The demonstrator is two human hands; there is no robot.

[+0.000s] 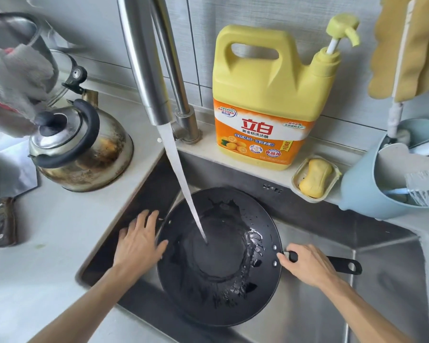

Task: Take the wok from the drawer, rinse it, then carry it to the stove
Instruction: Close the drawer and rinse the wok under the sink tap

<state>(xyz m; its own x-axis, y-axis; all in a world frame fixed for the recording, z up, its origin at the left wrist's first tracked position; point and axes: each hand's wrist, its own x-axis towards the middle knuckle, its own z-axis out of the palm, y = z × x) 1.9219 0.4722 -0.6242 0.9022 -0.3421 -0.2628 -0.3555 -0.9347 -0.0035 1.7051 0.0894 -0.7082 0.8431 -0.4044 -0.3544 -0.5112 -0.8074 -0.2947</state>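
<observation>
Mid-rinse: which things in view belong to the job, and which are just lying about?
Job: wok, running faucet, sink, left hand at the rim, right hand gripping its handle.
Lying about: kettle, detergent jug, soap bar, knife, blue brush holder.

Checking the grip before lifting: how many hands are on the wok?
2. The left hand rests on the wok at its left rim; the right hand grips its handle. Neither is hidden.

Home kitchen: steel sink (307, 315) under running faucet (144, 58), stained kettle (84, 147) on left counter, yellow dish-soap jug (265, 95), soap bar (315, 178) far ledge.
</observation>
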